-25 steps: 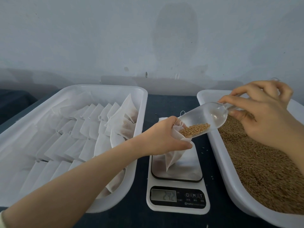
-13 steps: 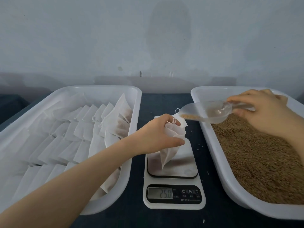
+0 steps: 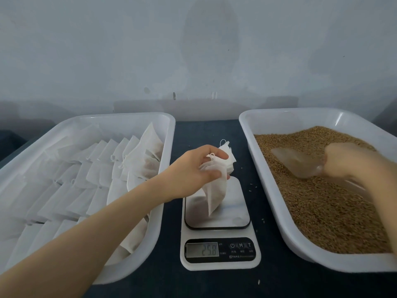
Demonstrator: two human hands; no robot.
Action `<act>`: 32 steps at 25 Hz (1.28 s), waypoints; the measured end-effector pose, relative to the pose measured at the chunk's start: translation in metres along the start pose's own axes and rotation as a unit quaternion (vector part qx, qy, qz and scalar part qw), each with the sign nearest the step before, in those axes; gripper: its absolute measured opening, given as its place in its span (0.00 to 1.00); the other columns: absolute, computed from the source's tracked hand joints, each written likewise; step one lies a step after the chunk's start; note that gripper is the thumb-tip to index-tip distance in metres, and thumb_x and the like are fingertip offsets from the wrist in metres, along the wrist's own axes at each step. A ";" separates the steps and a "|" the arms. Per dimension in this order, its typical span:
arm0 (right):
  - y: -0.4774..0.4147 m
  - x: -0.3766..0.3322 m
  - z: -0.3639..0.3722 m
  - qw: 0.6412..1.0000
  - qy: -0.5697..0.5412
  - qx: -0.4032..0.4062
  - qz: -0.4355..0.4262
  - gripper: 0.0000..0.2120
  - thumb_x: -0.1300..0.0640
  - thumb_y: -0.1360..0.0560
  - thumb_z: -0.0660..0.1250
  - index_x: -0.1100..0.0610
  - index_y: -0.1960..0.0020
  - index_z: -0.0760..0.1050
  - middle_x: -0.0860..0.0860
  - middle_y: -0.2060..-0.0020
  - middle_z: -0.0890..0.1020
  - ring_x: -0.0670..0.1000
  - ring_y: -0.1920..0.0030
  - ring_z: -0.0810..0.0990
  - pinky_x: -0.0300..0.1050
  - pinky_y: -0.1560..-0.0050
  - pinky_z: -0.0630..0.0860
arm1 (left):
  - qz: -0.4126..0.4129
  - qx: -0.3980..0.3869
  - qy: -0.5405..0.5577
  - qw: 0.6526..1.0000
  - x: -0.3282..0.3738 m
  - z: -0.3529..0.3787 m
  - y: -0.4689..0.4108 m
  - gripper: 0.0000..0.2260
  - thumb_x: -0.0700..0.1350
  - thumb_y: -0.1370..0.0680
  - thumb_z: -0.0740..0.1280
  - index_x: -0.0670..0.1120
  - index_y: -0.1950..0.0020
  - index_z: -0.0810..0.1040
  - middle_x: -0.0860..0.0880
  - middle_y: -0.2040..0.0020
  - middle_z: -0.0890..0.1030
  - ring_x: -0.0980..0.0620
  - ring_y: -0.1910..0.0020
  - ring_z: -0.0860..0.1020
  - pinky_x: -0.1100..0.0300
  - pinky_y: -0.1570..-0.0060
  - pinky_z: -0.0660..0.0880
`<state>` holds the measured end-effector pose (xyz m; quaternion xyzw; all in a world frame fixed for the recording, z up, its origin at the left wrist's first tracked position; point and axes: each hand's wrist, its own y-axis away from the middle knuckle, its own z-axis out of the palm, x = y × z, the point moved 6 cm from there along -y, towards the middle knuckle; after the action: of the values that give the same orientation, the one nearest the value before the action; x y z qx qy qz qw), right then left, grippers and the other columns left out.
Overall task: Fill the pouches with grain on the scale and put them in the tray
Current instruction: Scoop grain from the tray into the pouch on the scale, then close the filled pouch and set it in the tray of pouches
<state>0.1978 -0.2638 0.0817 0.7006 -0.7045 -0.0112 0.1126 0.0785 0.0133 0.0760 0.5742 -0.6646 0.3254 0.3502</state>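
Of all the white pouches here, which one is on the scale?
The pouch whose top the left hand pinches, its bottom resting on the scale. The others lie in the left tray or stacked behind the scale.

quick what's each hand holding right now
Left hand: pinches the top of the pouch on the scale.
Right hand: blurred, seems to grip the scoop in the grain.

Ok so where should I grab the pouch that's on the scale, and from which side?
Pinch its gathered top, coming from above and the left. The pouch stands tilted with its lower tip on the scale, so the bunched neck is the free, narrow part. The left hand holds it there.
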 end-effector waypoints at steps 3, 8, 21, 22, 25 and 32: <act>0.008 -0.008 0.008 0.999 -0.001 -0.036 0.001 0.07 0.54 0.26 0.68 0.59 0.54 0.76 0.53 0.60 0.80 0.53 0.58 0.79 0.51 0.50 0.79 | 0.003 -0.044 -0.011 0.999 0.000 0.008 0.001 0.14 0.38 0.21 0.64 0.57 0.44 0.71 0.57 0.53 0.84 0.67 0.51 0.78 0.76 0.54 0.69; 0.041 -0.050 -0.047 0.927 -0.208 0.235 -0.207 0.11 0.57 0.24 0.65 0.49 0.41 0.74 0.48 0.43 0.77 0.45 0.47 0.77 0.41 0.43 0.73 | -0.007 -0.060 -0.062 0.996 -0.007 0.012 -0.002 0.22 0.38 0.22 0.64 0.57 0.33 0.65 0.53 0.39 0.78 0.55 0.41 0.75 0.63 0.41 0.71; 0.096 -0.147 -0.026 0.822 -0.235 0.078 -0.512 0.16 0.65 0.21 0.59 0.48 0.41 0.78 0.43 0.48 0.79 0.37 0.49 0.74 0.29 0.51 0.69 | -0.002 -0.062 -0.015 0.998 -0.009 0.013 -0.005 0.37 0.30 0.24 0.63 0.57 0.24 0.51 0.52 0.31 0.69 0.53 0.38 0.76 0.64 0.42 0.75; 0.094 -0.147 -0.025 0.827 -0.244 0.078 -0.500 0.14 0.63 0.21 0.61 0.48 0.44 0.80 0.42 0.52 0.79 0.35 0.53 0.74 0.27 0.54 0.68 | -0.005 -0.057 -0.014 0.998 -0.009 0.013 -0.005 0.36 0.30 0.24 0.63 0.56 0.24 0.52 0.51 0.31 0.68 0.53 0.37 0.75 0.61 0.40 0.74; 0.085 -0.142 -0.026 0.831 -0.363 0.060 -0.417 0.12 0.60 0.24 0.67 0.42 0.55 0.80 0.42 0.61 0.82 0.38 0.61 0.79 0.32 0.59 0.73 | -0.008 -0.012 0.008 1.000 -0.007 0.006 -0.005 0.37 0.31 0.26 0.63 0.56 0.24 0.52 0.52 0.31 0.66 0.53 0.33 0.70 0.54 0.35 0.72; 0.065 -0.132 -0.018 0.788 -0.557 -0.014 -0.263 0.10 0.63 0.26 0.67 0.51 0.48 0.77 0.49 0.69 0.82 0.44 0.71 0.79 0.40 0.66 0.74 | -0.031 -0.040 -0.048 0.998 -0.009 0.013 -0.004 0.33 0.48 0.29 0.75 0.55 0.28 0.64 0.58 0.44 0.78 0.59 0.45 0.78 0.59 0.42 0.76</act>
<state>0.1360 -0.1298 0.0920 0.7295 -0.4332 -0.4385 -0.2965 0.0820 0.0071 0.0619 0.5947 -0.6751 0.2599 0.3507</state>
